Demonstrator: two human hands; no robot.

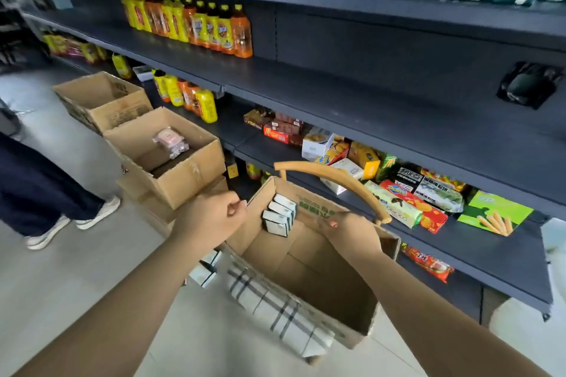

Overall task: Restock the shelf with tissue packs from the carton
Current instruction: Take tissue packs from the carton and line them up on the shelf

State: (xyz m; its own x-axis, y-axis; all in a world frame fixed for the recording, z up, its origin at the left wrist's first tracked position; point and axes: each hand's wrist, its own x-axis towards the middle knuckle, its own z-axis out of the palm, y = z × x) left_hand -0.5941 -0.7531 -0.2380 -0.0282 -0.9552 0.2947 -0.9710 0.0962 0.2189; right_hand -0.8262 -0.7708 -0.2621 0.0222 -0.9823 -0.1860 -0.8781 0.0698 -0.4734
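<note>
Nearest me, both hands are at the carton (309, 266): my left hand (211, 217), fingers curled together and holding nothing, sits at its left wall, and my right hand (346, 223) rests against the far wall, though I cannot tell if it grips the edge. Just ahead of my left hand, three tissue packs (279, 215) stand in the far-left corner, so I judge I'm at the picking step, and next I must reach in and close on one. Beyond my hands a curved wooden bar (333, 184) crosses the lift path, and past it the dark shelf (398, 110) has bare room.
</note>
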